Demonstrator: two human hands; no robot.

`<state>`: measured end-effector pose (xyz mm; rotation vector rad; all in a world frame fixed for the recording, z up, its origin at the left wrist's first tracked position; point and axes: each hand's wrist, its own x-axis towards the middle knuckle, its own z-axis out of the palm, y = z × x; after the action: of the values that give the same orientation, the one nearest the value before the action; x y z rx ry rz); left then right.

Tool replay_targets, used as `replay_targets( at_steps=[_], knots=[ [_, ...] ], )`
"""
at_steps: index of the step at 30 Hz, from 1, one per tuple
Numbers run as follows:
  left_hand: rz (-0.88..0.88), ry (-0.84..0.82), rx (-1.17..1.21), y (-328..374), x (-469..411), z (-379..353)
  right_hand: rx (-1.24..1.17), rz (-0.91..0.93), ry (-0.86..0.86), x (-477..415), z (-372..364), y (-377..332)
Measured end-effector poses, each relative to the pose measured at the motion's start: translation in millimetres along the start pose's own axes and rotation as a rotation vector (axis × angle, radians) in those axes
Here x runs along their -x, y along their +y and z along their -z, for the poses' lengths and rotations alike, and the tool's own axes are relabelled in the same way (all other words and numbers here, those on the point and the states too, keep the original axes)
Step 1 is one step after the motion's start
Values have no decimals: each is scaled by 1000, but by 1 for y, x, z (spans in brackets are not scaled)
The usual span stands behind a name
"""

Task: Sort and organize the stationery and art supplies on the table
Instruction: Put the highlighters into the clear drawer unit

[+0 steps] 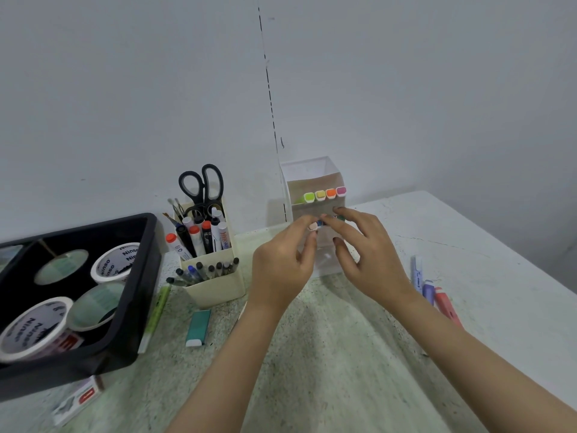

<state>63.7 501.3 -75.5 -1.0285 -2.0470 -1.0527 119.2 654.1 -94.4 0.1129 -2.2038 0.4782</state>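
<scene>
A clear acrylic tiered organizer (312, 173) holds four square-capped highlighters (324, 194) in its top tier: green, yellow, orange and pink. Before its lower tier, the left hand (281, 264) pinches a peach-capped marker (313, 226). The right hand (371, 254) has curved fingers touching the neighbouring blue cap (321, 222); whether it grips is unclear. Right of the organizer lie three pastel highlighters (429, 289); left stands a cream plastic pen holder (218, 285).

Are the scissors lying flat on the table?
No, the scissors stand handles-up in the cream pen holder.
</scene>
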Motion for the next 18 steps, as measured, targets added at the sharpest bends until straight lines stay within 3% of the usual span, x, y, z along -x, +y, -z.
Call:
replay_targets(
  at_steps=[12,18],
  knots=[
    [24,-44,-73,-2,-2,3,87,-35,150,-9,-2,10],
    [1,44,-142,3,-2,-5,56,-69,150,-12,-1,9]
  ],
)
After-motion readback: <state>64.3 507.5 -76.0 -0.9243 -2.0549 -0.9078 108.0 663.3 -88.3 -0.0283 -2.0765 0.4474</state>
